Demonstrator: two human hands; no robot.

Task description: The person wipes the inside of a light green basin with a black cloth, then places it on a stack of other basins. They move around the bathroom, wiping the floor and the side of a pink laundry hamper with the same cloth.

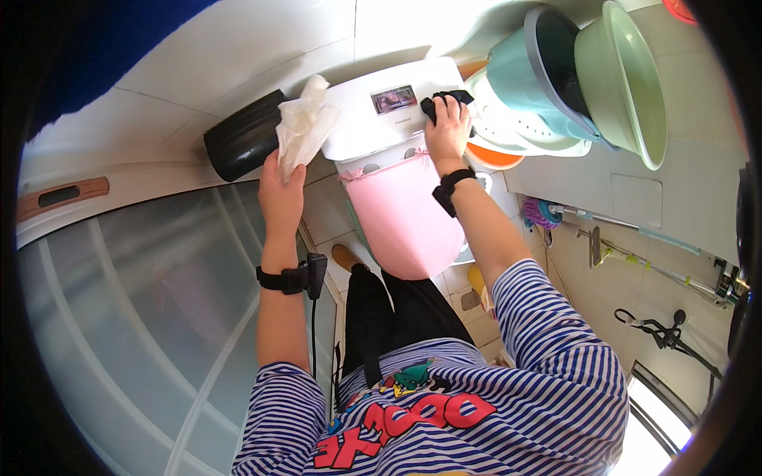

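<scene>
My left hand grips a crumpled white tissue or thin cloth, held up beside the left end of a white toilet cistern. On the cistern's right end, my right hand is closed over a bunched black cloth. A rectangular chrome flush button sits in the middle of the cistern lid. Below the cistern, a pink cover is stretched over the toilet lid, its upper corners gathered by the hinges.
Left of the cistern stands a black bin, beside a frosted glass panel. At right are a teal bucket, a pale green basin and an orange basin. Mops and a hand shower line the right wall.
</scene>
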